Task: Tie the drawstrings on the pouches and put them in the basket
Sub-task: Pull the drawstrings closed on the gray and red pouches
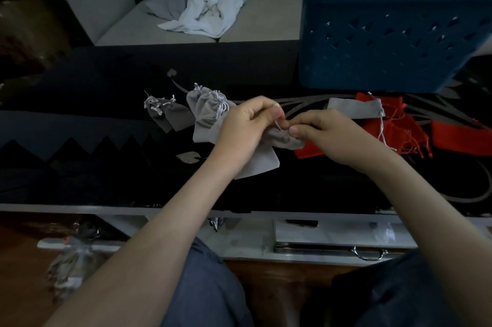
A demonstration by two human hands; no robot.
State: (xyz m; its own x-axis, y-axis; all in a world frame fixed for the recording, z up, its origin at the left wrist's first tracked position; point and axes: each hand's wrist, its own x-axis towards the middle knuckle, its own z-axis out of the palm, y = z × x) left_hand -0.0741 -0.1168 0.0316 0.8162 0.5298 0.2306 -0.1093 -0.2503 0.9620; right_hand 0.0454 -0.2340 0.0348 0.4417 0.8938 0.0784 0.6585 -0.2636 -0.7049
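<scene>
A pale sofa [266, 20] runs along the far side of the scene, behind a dark, patterned table [80, 140] that fills the middle ground. A blue plastic basket [386, 34] with cut-out walls stands at the far right of the table. A heap of crumpled white cloth [207, 10] lies on the sofa seat, left of the basket. Red pouches [399, 127] are spread on the table's right side, just near of the basket, with one flat grey one [354, 107] lying over them. Left of centre sits a cluster of cinched grey pouches [186, 111], cords bunched at their necks.

At centre, a person's two bare hands meet just above the table. The left hand [247, 124] has its fingers curled, thumb and forefinger closed on a thin pale drawstring [278, 124]. The right hand [327, 135] pinches the gathered mouth of the grey pouch [282, 140] between thumb and forefinger, the other fingers tucked under. That pouch hangs between the hands, well short of the basket. Whether a knot has formed cannot be told.
</scene>
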